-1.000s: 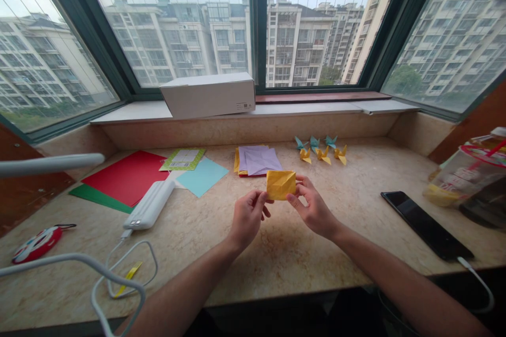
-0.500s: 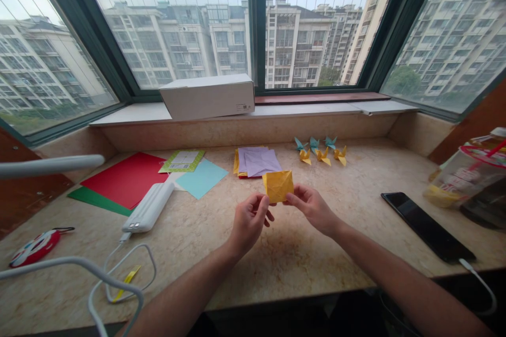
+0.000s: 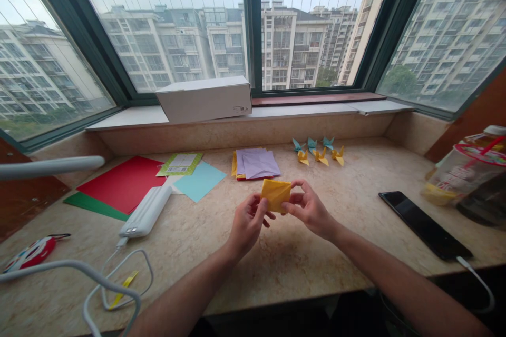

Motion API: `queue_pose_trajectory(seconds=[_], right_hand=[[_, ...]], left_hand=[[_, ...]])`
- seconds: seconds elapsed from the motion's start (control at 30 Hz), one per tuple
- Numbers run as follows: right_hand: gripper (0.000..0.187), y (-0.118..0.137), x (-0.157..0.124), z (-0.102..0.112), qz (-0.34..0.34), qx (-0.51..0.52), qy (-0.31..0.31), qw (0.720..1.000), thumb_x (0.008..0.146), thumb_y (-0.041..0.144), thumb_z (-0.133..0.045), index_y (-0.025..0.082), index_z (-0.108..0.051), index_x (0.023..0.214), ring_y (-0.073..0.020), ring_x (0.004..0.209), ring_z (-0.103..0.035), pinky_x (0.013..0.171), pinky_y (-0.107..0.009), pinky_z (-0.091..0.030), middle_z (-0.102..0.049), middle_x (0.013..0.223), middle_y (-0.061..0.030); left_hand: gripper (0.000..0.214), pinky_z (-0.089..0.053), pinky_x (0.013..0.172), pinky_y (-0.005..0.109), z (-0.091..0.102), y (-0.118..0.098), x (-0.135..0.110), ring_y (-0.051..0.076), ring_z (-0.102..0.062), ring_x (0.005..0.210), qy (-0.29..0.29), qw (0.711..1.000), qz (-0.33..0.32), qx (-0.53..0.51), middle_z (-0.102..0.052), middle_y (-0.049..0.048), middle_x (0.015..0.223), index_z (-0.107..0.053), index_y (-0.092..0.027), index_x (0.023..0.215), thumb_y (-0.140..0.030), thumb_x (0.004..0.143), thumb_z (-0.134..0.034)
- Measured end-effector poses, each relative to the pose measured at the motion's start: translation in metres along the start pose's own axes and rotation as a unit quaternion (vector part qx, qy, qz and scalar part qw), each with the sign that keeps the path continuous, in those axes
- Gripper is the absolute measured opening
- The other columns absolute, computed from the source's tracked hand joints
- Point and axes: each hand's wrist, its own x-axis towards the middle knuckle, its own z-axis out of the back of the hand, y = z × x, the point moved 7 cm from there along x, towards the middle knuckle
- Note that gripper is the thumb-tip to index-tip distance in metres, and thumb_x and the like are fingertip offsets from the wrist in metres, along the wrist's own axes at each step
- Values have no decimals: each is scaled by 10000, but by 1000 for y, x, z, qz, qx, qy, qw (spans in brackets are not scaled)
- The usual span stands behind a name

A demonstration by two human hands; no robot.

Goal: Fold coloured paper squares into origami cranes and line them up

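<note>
Both my hands hold a small folded yellow paper [image 3: 276, 193] above the marble counter [image 3: 276, 258]. My left hand [image 3: 247, 222] pinches its left edge with thumb and fingers. My right hand [image 3: 310, 208] grips its right side, fingers curled round the top and bottom. The paper is creased and folded into a small, roughly square shape. Just behind it lies a stack of purple and yellow paper sheets [image 3: 255, 163].
Several small folded paper cranes [image 3: 318, 151], teal and yellow, stand at the back. Red, green and light-blue sheets [image 3: 126, 183] lie left, beside a white power bank [image 3: 146, 211] with cable. A black phone [image 3: 425, 225] lies right, near a plastic cup [image 3: 464, 174]. A white box [image 3: 205, 98] sits on the sill.
The yellow paper has been turned and folded smaller between my fingers, and both hands have drawn closer together around it.
</note>
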Motion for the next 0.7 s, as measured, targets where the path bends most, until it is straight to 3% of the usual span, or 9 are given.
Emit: queue_pose_trajectory(seconds=[0.2,0.37,0.5,0.6,0.7], right_hand=[[542,5,3,7,41,-69,-20,997,827,364,-698,259,-390,1259,-178,866,-654,784,-344,-539,-629,1057,-54],[494,2,1,-1,17,-62,37,997,865,327,-648,270,-419,1299,-151,742,-623,698,-298,-526,-636,854,7],[410,0,-1,-4,19,-63,13,998,869,319,-638,259,-466,1237,-157,738,-622,701,-306,-523,-640,799,17],[321,0,0,-1,28,-45,-43,998,865,334,-641,256,-489,1137,-163,743,-630,687,-302,-528,-641,794,16],[323,-3,0,-1,17,-26,-42,999,880,344,-622,260,-459,1145,-160,710,-631,649,-287,-530,-630,770,23]], left_hand=[[348,-451,438,204,4,8,3,117,-592,480,15,998,26,58,-629,4,604,-641,-125,909,-469,868,-603],[359,-447,429,203,6,10,4,114,-578,464,9,999,33,36,-621,-11,588,-624,-130,938,-473,835,-646],[436,-502,512,227,12,7,5,130,-623,551,-39,997,46,-52,-673,8,682,-576,-136,1080,-460,810,-687],[505,-545,652,276,3,11,5,179,-688,743,9,991,85,-105,-727,76,875,-547,-138,1151,-425,779,-732],[506,-534,712,287,-4,16,6,188,-689,807,52,987,88,-127,-731,89,929,-532,-149,1157,-376,763,-755]])
